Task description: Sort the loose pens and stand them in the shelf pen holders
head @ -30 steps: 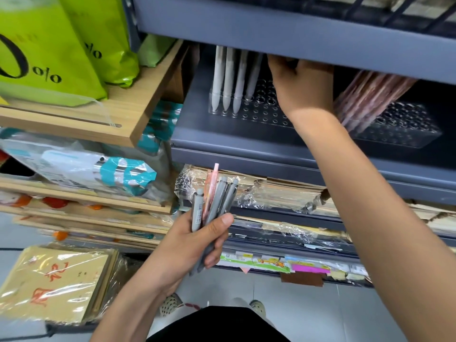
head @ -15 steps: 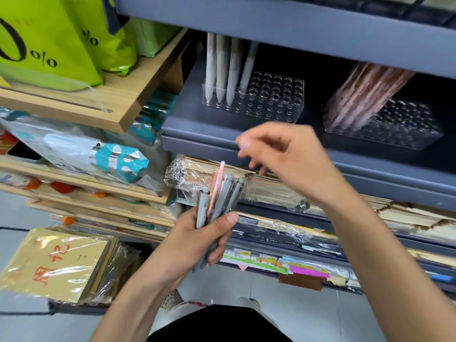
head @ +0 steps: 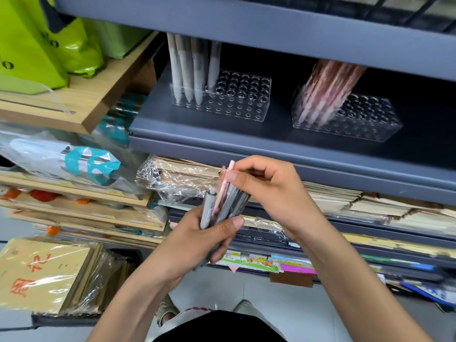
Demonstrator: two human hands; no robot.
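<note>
Pinching the pink pen [head: 231,166], the right hand [head: 269,191] is hovering below the white-pen holder [head: 237,104]; the grip of the left hand [head: 197,243] is clasping the grey pen bundle [head: 229,208].

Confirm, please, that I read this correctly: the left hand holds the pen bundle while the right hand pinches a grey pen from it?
Not quite: the right hand pinches the pink pen, not a grey one, as the head view shows. The left hand does hold the pen bundle.
</note>
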